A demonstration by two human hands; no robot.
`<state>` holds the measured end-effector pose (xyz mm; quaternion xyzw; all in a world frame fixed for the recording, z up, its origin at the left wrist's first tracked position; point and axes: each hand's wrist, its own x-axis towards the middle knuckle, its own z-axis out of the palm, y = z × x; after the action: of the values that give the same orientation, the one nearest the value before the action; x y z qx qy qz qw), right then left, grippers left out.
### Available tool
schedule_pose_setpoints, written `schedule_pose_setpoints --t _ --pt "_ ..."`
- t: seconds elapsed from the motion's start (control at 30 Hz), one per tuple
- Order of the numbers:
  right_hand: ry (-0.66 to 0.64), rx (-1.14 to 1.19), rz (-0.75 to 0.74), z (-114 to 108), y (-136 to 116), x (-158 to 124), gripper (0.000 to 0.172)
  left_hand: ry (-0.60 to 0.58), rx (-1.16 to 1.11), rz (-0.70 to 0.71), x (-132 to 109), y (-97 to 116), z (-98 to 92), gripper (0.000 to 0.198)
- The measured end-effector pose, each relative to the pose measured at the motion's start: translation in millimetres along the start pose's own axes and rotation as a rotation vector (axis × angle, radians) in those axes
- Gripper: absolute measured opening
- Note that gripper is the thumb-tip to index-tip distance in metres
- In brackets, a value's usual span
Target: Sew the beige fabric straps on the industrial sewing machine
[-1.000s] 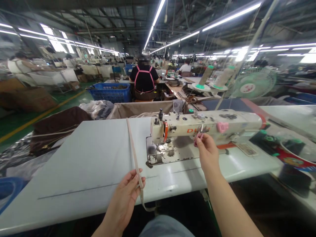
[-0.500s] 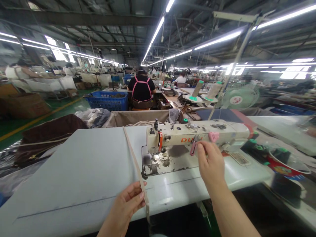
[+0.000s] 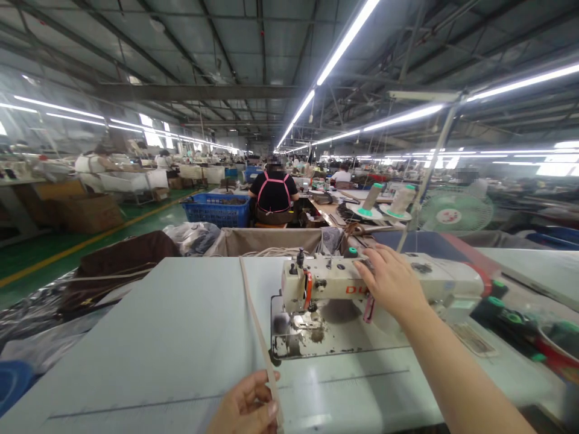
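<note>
one left hand (image 3: 248, 405): fingers pinching one beige strap (image 3: 256, 322)
one right hand (image 3: 392, 282): fingers loosely spread over one sewing machine (image 3: 337, 290)
pink-handled snips (image 3: 368, 309): one pair
thread cones (image 3: 373, 196): two

The table (image 3: 158, 337) is spread across the lower frame, with the machine (image 3: 452, 283) set on it right of centre. The strip (image 3: 256, 316) is laid left of the machine, from the table's far edge to the left hand (image 3: 251, 404) at bottom centre. Part of the machine is covered by the right hand (image 3: 391, 280), with the snips (image 3: 368, 309) just below. A bin (image 3: 271, 239) is placed behind the table, a crate (image 3: 226, 216) behind it, and a person (image 3: 274, 194) is seated right of the crate. Spools (image 3: 371, 198) are stood behind the machine, left of a fan (image 3: 461, 212).
</note>
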<state>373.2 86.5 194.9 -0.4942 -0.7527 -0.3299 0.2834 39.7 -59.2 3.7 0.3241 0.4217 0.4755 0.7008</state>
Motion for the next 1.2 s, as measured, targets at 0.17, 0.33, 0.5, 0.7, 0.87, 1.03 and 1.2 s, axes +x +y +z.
schedule_pose_setpoints --t 0.17,0.33,0.5,0.7,0.87,1.03,1.2 --pt "0.193 0.259 -0.235 -20 -81 -53 0.022 0.011 -0.017 -0.014 -3 16 18.5 0.078" --pt "0.041 0.498 -0.631 -20 -152 -110 0.035 -0.044 -0.048 -0.004 -14 37 41.8 0.045" --pt "-0.023 0.623 -0.558 -15 -168 -127 0.031 -0.123 -0.084 -0.064 -18 46 44.5 0.054" --pt "-0.060 0.735 -0.396 -9 -157 -136 0.028 -0.155 0.251 0.131 -7 41 48.1 0.038" --pt "-0.016 0.800 -0.243 9 -153 -145 0.039 -0.293 1.081 0.534 12 13 46.6 0.048" --pt "-0.016 0.776 -0.255 14 -152 -147 0.053 -0.456 1.537 0.621 14 5 30.4 0.072" --pt "-0.009 0.741 -0.267 10 -147 -143 0.037 -0.294 1.703 0.567 18 23 -6.7 0.093"
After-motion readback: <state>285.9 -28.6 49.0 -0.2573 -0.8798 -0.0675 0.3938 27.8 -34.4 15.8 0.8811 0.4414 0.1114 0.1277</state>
